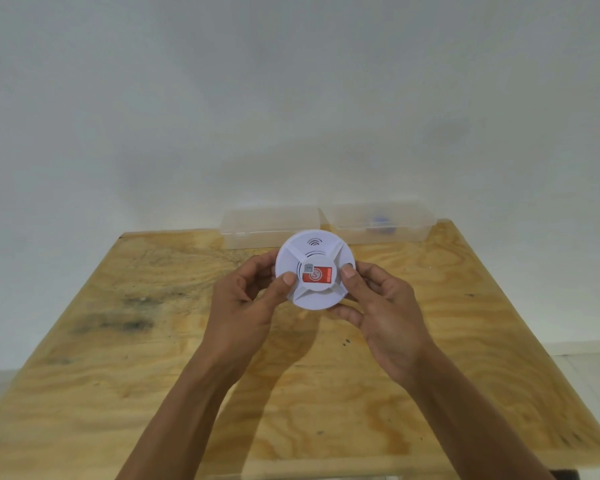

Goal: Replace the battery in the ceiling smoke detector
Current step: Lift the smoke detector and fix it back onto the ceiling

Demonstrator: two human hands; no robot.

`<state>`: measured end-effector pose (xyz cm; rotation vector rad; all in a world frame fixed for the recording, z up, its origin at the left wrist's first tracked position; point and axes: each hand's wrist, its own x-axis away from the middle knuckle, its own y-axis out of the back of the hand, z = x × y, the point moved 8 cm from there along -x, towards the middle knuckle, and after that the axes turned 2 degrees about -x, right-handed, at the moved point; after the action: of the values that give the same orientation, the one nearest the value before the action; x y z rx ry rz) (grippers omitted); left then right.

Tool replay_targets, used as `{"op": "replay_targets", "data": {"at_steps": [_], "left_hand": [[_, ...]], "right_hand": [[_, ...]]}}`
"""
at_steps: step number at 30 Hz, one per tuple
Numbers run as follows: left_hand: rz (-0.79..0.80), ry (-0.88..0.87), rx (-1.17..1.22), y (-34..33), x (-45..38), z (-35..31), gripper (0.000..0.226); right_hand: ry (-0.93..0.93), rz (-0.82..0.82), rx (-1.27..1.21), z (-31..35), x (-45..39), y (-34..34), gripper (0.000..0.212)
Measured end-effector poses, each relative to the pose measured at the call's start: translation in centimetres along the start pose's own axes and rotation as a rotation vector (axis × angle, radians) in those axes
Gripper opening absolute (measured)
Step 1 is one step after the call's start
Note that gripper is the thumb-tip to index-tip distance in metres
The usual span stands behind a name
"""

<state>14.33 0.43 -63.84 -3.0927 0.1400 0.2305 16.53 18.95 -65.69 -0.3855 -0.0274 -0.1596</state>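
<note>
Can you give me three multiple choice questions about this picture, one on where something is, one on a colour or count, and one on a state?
1. Where are the clear plastic boxes?
A. At the far edge of the wooden table, by the wall
B. At the near edge, under the wrists
C. On the floor

2. What colour is the sticker on the white smoke detector?
A. Green
B. Red
C. Black

3. How is the smoke detector held?
A. Lying flat on the table, untouched
B. In the left hand alone
C. Lifted above the table, left hand and right hand both gripping it

Answers:
1. A, both boxes stand side by side at the back edge against the wall.
2. B, the label in the middle is red with a small code patch.
3. C, thumbs press its face from either side and fingers wrap behind.
</note>
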Motion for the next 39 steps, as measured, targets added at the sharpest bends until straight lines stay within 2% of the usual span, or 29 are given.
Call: {"op": "replay_targets", "data": {"at_steps": [10,23,39], "left_hand": [[-0.015,-0.015,-0.004,0.14,-0.05,0.21,0.051],[-0.047,0.006,-0.040,0.82,-0.23,0.69,0.034],[-0.051,-0.007,-0.041,0.71,-0.45,0.26,0.036]], "right_hand": [[-0.026,-0.006,-0.011,-0.07,0.10,-0.20,0.024],[-0.026,-0.041,0.025,0.08,0.00,-0.61,0.019],[-0.058,-0.045,-0.015,0.20,0.01,-0.84,0.021]]}}
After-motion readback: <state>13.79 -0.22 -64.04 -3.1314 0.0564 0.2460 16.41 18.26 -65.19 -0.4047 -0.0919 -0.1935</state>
